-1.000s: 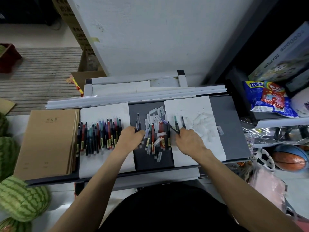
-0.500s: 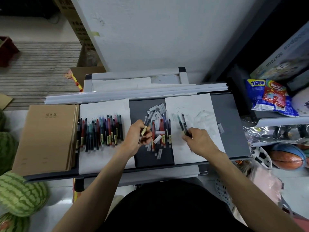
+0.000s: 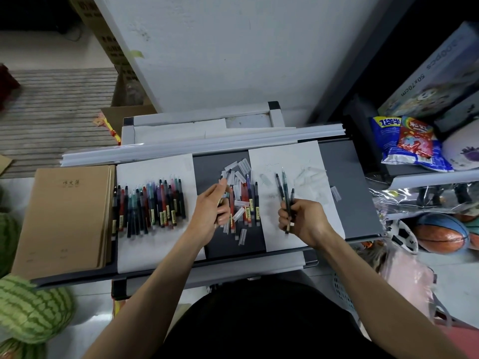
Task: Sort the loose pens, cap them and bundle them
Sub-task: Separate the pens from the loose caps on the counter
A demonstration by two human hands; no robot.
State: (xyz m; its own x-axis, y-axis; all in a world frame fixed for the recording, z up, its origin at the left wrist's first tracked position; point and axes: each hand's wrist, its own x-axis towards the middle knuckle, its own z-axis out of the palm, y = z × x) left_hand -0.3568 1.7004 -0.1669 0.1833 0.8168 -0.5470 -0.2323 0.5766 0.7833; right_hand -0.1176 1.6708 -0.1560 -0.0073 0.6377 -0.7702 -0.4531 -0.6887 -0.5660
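A row of several coloured pens (image 3: 153, 206) lies on the left white sheet (image 3: 155, 247). In the middle of the dark tray (image 3: 347, 190), loose pens mixed with clear caps (image 3: 241, 200) form a pile. My left hand (image 3: 211, 213) grips a dark pen (image 3: 222, 189) lifted over that pile. My right hand (image 3: 303, 221) holds three dark pens (image 3: 285, 195) fanned upward above the right white sheet (image 3: 285, 156). More clear caps (image 3: 311, 180) lie on that sheet.
A stack of brown notebooks (image 3: 64, 218) sits at the tray's left end. Watermelons (image 3: 28, 309) rest at lower left. Snack bags (image 3: 409, 141), a basketball (image 3: 440, 234) and boxes crowd the right. A white board (image 3: 207, 47) leans behind the tray.
My left hand picked a dark pen from the middle pile and raised it. My right hand gathered pens from the right sheet and lifted them into a fanned grip.
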